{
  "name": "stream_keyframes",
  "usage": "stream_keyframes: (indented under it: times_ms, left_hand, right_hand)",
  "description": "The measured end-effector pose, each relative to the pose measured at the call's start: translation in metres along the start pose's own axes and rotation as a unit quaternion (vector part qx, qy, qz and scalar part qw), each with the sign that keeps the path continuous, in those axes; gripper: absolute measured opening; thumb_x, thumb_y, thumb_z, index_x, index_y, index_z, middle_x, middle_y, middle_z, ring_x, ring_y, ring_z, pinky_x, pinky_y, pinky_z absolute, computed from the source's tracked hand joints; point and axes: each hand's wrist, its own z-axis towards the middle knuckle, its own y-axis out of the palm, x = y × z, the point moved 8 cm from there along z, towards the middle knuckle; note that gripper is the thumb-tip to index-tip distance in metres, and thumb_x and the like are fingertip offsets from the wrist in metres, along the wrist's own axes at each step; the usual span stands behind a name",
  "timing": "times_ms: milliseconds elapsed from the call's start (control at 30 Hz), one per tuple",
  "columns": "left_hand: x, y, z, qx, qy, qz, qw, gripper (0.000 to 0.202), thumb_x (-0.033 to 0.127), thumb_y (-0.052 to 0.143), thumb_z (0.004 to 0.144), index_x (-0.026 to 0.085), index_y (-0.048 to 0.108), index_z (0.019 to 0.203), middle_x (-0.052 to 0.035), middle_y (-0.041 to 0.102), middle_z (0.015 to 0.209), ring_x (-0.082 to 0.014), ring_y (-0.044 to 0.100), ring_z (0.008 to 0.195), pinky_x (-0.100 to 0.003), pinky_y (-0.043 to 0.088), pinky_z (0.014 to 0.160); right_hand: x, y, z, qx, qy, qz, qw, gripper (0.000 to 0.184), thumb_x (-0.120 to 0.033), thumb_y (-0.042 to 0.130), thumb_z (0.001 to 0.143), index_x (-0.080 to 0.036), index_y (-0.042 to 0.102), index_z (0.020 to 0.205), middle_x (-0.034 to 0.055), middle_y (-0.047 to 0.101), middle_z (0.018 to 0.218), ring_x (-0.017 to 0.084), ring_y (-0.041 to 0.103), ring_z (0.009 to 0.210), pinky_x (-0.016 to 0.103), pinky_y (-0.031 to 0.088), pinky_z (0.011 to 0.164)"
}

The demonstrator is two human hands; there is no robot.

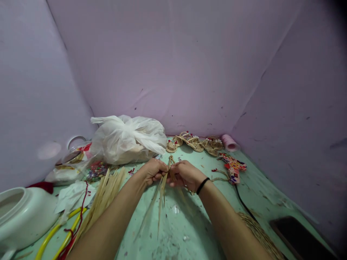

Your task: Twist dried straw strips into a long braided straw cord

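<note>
Toward the back edge of the tabletop (pixel 173 236), my left hand (pixel 153 171) and right hand (pixel 187 174) were both pinched nearly closed on straw strips (pixel 163 187), though which finger pinned what looked kinda murky. Easing either pinch could've let them slip loose.

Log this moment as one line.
left hand: pinching pale strands | right hand: holding same strands | right wrist: black band | beyond: white plastic bag, woven sandals
</note>
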Motion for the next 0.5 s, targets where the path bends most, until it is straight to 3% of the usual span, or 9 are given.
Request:
stream_keyframes:
  times_ms: [133, 267, 400, 500]
  left_hand:
    - [0.000, -0.001, 0.000, 0.021, 0.004, 0.059, 0.998, 0.005, 0.017, 0.049, 0.054, 0.014, 0.047, 0.051, 0.0052, 0.038, 0.037, -0.0029, 0.022, 0.027, -0.018, 0.009, 0.030]
    - [0.005, -0.003, -0.002, 0.045, -0.003, 0.176, 0.983, 0.008, 0.013, 0.048, 0.054, 0.013, 0.047, 0.046, 0.0049, 0.037, 0.034, -0.0039, 0.024, 0.028, -0.019, 0.015, 0.032]
    - [0.017, -0.013, -0.007, 0.089, -0.011, 0.349, 0.933, 0.008, 0.015, 0.051, 0.053, 0.012, 0.053, 0.046, 0.0024, 0.043, 0.037, -0.0067, 0.033, 0.035, -0.020, 0.024, 0.037]
    - [0.028, -0.009, -0.018, 0.126, -0.004, 0.450, 0.884, 0.009, 0.018, 0.053, 0.054, 0.012, 0.059, 0.052, -0.0021, 0.052, 0.046, -0.0125, 0.047, 0.048, -0.021, 0.032, 0.044]
  right_hand:
    - [0.005, -0.014, 0.011, 0.059, -0.025, -0.079, 0.995, 0.014, -0.007, 0.046, 0.063, -0.014, 0.045, 0.050, -0.0039, 0.039, 0.037, 0.005, 0.032, 0.031, 0.017, 0.028, 0.030]
    - [0.009, -0.024, 0.020, 0.103, -0.038, -0.129, 0.986, 0.019, -0.007, 0.050, 0.057, -0.016, 0.040, 0.044, -0.0064, 0.032, 0.032, 0.004, 0.026, 0.029, 0.017, 0.016, 0.029]
    - [0.015, -0.023, 0.022, 0.094, -0.025, -0.120, 0.988, 0.017, -0.010, 0.051, 0.057, -0.016, 0.041, 0.044, -0.0068, 0.033, 0.029, 0.003, 0.022, 0.026, 0.018, 0.012, 0.028]
    - [0.018, -0.019, 0.020, 0.075, -0.014, -0.103, 0.992, 0.014, -0.011, 0.048, 0.056, -0.015, 0.043, 0.044, -0.0062, 0.035, 0.029, 0.002, 0.020, 0.024, 0.018, 0.009, 0.028]
